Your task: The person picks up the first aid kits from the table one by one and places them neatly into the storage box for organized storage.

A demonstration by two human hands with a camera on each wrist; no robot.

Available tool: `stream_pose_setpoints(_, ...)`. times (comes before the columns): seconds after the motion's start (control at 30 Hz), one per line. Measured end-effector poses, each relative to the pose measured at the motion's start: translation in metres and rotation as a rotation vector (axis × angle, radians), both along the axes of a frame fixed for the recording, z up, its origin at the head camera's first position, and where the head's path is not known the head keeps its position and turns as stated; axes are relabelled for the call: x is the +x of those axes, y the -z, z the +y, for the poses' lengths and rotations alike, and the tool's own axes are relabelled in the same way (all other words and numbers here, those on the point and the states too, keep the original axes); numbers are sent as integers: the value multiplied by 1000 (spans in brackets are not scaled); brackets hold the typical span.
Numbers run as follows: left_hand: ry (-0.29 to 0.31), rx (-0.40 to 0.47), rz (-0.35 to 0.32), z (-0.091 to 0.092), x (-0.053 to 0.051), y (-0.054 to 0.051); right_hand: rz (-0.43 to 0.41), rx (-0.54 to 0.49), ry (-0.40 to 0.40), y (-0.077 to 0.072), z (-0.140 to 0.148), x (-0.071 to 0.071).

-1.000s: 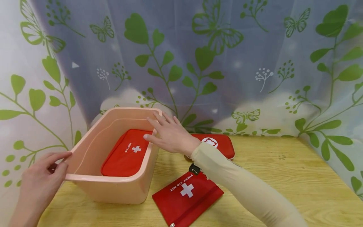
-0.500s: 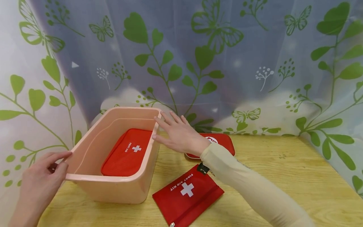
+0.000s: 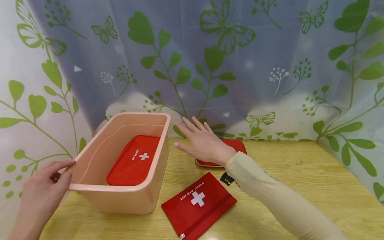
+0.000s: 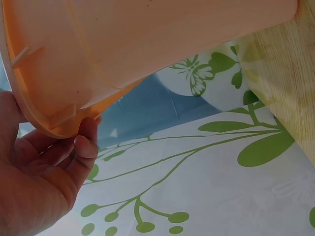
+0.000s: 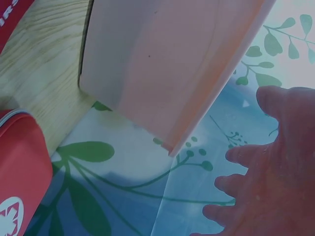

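Note:
A pink plastic bin (image 3: 129, 200) stands at the left of the table with a red first aid pouch (image 3: 132, 170) lying inside it. My left hand (image 3: 45, 190) pinches the bin's near-left rim between thumb and fingers; the left wrist view shows that grip from outside the bin. Fingers spread, my right hand (image 3: 204, 143) hovers to the right of the bin, apart from its wall. Partly covered by that hand and wrist is a red zip case (image 3: 237, 146), whose white emblem shows in the right wrist view. A flat red first aid kit pouch (image 3: 199, 206) lies in front.
The wooden table (image 3: 285, 186) reaches to a curtain (image 3: 255, 66) printed with leaves and butterflies, which hangs behind and on both sides. A black wrist strap piece (image 3: 227, 179) hangs under my right sleeve.
My right hand has come off the bin's right rim and moved rightward, now in front of the red zip case. The left hand keeps its hold on the rim.

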State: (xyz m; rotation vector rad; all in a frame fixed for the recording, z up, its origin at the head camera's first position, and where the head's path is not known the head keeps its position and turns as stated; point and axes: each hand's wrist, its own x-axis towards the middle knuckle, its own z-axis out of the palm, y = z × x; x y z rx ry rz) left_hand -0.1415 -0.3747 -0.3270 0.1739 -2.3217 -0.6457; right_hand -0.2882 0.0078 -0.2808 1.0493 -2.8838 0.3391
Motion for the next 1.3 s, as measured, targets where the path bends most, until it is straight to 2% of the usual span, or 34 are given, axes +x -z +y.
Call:
stream_pose_setpoints(0.43,7,-5,20,-1,-1,-1,-16,-18,55,6,29,-6)
stream_pose_setpoints(0.73,29,-2,45,-1,-1,0,-23,-14,86,16,47,-17)
stream_pose_setpoints(0.97,27,-5,35,-1,0,0,-19,-16,104,26,60,-23)
stream_pose_setpoints(1.3,40,0,51,-1,0,1,2,6,124,37,74,-28)
